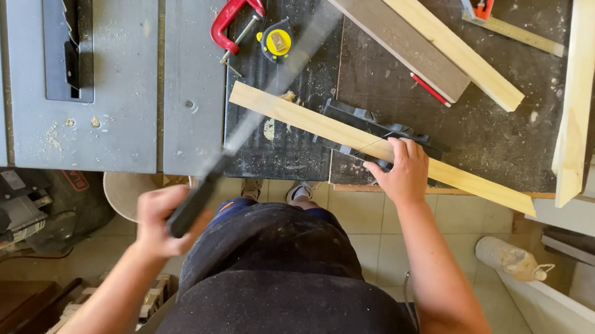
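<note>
My left hand (157,220) grips the dark handle of a hand saw (259,114), whose blurred blade runs up and right across a pale wooden strip (303,119). The strip lies slanted on the black workbench (495,137), over a black mitre box (355,118). My right hand (403,173) presses flat on the strip at the mitre box, fingers spread over the wood. Sawdust lies around the blade's crossing point.
A grey table saw (101,55) with its blade fills the left. A red clamp (233,14), yellow tape measure (277,41), red pencil (429,89) and long boards (439,38) lie on the bench. More timber (578,94) stands at the right; tiled floor below.
</note>
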